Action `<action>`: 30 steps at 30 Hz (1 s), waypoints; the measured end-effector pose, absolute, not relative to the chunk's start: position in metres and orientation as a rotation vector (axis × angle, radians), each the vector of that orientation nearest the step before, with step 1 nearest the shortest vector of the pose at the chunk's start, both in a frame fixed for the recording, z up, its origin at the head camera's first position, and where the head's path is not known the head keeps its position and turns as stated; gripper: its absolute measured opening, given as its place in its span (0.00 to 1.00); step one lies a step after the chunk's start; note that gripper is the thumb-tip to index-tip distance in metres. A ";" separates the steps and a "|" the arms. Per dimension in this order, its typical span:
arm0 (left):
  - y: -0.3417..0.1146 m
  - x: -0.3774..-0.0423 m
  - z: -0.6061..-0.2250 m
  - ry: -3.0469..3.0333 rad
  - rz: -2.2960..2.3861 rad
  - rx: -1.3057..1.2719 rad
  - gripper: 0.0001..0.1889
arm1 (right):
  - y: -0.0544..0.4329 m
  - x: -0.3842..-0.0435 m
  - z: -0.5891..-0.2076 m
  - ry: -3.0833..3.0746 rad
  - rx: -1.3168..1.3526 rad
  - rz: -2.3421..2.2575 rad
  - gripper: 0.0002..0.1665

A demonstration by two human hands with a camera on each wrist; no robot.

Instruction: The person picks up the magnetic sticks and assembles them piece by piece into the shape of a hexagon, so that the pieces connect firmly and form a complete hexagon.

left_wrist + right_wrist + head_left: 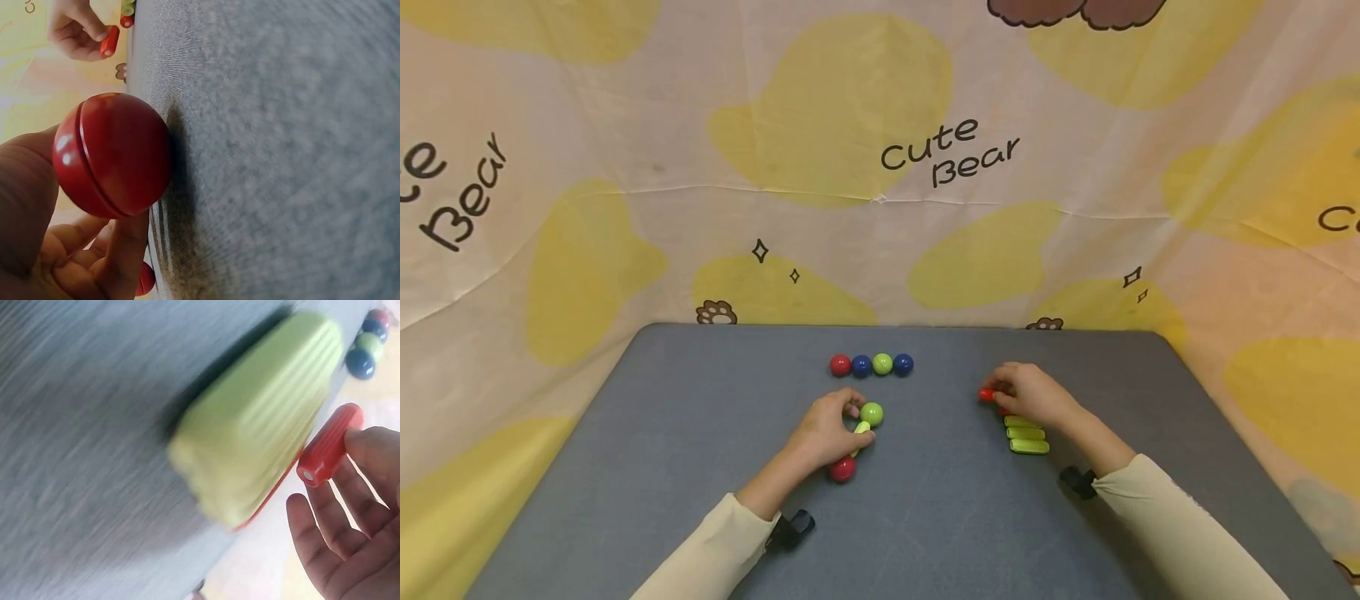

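Note:
My left hand [822, 431] holds a yellow-green rod [861, 435] between thumb and fingers. A green ball [872, 414] sits at the rod's far end and a red ball [842, 469] at its near end. In the left wrist view that red ball [119, 156] looms large in front of the palm, close over the table. My right hand [1036, 395] pinches a ridged red rod [331, 445] by one end. Below it lie several yellow-green rods [1028, 447] side by side; another red rod [1004, 411] beside them is mostly hidden by the hand.
Toward the back of the grey table [737, 367], a red ball [840, 365], a blue ball [861, 366], a green ball [882, 363] and another blue ball [903, 364] stand in a row. A patterned cloth [850, 167] hangs behind the table's far edge.

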State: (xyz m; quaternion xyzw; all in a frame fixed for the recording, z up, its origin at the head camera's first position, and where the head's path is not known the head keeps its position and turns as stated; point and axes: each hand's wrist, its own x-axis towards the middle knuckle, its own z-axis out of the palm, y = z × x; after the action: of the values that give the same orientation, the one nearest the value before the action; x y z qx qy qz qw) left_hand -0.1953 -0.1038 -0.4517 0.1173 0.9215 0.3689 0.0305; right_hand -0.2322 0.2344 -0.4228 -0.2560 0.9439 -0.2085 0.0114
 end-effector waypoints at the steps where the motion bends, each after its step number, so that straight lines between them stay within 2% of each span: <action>1: -0.104 -0.196 -0.452 2.841 1.134 0.366 0.23 | 0.230 -0.232 -0.423 2.948 -0.803 -0.658 0.07; 17: -0.104 -0.199 -0.451 2.845 1.186 0.399 0.19 | 0.157 -0.226 -0.427 2.913 -0.939 -0.800 0.09; 30: -0.099 -0.206 -0.452 2.830 1.226 0.466 0.17 | 0.123 -0.231 -0.437 2.841 -1.038 -0.836 0.07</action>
State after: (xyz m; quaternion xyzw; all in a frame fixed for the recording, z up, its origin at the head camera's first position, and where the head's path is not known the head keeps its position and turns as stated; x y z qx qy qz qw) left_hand -0.2062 -0.0990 -0.4523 0.1494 0.9073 0.3929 0.0111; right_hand -0.2305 0.1228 -0.4368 -0.3307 0.9053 -0.2665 0.0017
